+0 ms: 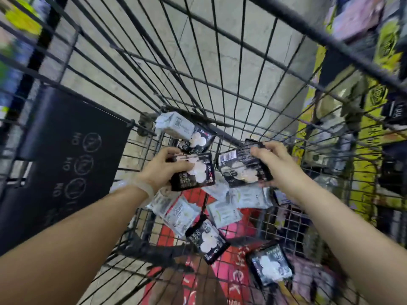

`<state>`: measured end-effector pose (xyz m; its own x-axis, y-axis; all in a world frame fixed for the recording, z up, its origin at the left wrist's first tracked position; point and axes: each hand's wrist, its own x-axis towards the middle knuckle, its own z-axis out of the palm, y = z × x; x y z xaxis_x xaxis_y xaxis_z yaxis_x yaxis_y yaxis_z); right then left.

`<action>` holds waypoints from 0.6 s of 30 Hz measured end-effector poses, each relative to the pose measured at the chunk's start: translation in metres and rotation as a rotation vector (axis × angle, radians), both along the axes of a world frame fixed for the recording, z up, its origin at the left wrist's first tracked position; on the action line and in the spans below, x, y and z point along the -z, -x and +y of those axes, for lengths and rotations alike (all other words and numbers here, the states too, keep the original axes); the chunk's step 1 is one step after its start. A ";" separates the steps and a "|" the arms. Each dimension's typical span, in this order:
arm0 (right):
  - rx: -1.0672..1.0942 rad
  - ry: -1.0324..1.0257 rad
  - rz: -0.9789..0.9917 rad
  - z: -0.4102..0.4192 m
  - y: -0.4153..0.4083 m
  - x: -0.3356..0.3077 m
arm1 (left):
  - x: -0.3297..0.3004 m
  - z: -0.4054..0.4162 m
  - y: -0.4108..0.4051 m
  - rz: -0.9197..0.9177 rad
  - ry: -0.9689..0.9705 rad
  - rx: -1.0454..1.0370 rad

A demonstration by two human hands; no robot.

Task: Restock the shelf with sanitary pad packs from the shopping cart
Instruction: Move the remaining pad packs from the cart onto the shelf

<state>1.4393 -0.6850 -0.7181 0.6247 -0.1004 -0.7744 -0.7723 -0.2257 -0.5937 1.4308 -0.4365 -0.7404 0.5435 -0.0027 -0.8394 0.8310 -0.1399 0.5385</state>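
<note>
**Kid:** What do you see from the head camera?

**Me:** I look down into a wire shopping cart (198, 69). Both of my arms reach in. My left hand (163, 168) sits near the middle, a bit toward 9 o'clock. Its fingers curl round a black pad pack (195, 170) with a white flower on it. So that hand is holding a pack.

**Kid:** And the other one?

**Me:** My right hand (276, 166) is a bit toward 3 o'clock. Its fingers and thumb are curled round a second black pack (241, 168). That one shows a white barcode label. The two packs are just beside each other, and both are up above the pile.

**Kid:** Are there more packs?

**Me:** Yes. One black pack (198, 139) lies at 12 o'clock from my left hand, with a pale grey pack (174, 126) touching it in the far corner. Pale packs (182, 214) lie in a heap at 6 o'clock from my hands. Two more black packs lie closer to me, one (207, 241) at 6 o'clock and one (272, 265) toward 5 o'clock.

**Kid:** Where is the shelf?

**Me:** Shelves (374, 106) stand at 3 o'clock, past the cart wall, all blurry. A dark sign (72, 157) with round marks hangs on the cart at 9 o'clock.
</note>
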 end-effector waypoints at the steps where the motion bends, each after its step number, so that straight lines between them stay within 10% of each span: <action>1: 0.070 -0.031 0.033 0.001 0.001 0.000 | -0.004 -0.003 0.001 0.001 -0.002 -0.016; 18: 0.064 -0.268 0.197 0.005 0.053 0.000 | 0.006 -0.039 0.047 0.112 0.110 -0.167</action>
